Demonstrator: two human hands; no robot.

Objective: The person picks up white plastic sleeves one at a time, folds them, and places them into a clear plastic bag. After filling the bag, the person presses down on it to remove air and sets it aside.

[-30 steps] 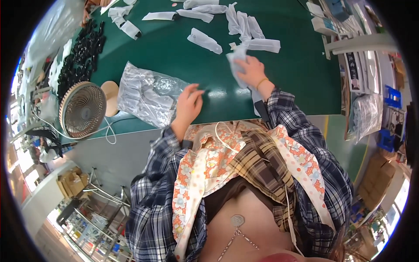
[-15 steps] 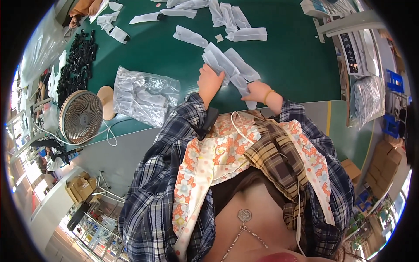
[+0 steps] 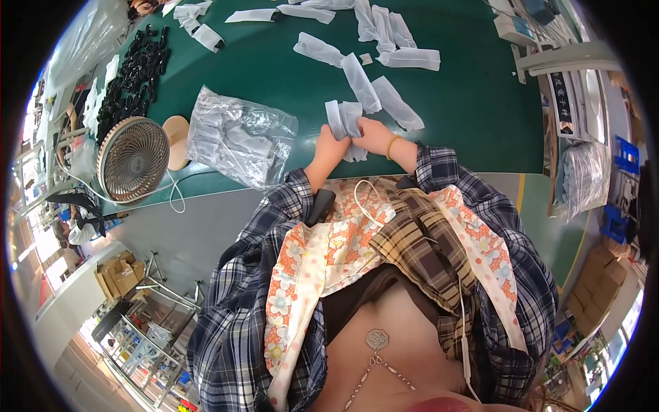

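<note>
- Left hand (image 3: pixel 330 149): closed on bunched white pouches (image 3: pixel 347 117); fingertips partly hidden behind them.
- Right hand (image 3: pixel 376 136): closed on the same pouches, touching distance from the left; some fingers out of sight.
- Held pouches: between the two hands, near the surface's front edge; folded and overlapping, exact number and contents unclear.
- Two loose pouches (image 3: pixel 398 104): lying just beyond the hands.
- Clear bag (image 3: pixel 240 137): left of the hands, lying flat, holding many white pouches; glare blurs the count.
- Fan (image 3: pixel 132 159): left of the bag, round, beige rim.
- Black items (image 3: pixel 135 72): heaped behind the fan, kind hard to make out.
- Far pouches (image 3: pixel 319 12): scattered, some cut off by the upper edge.
- Surface (image 3: pixel 473 113): green, slightly glossy.
- Room: grey floor (image 3: pixel 213 220), yellow line, cardboard boxes (image 3: pixel 596 285) at right.
</note>
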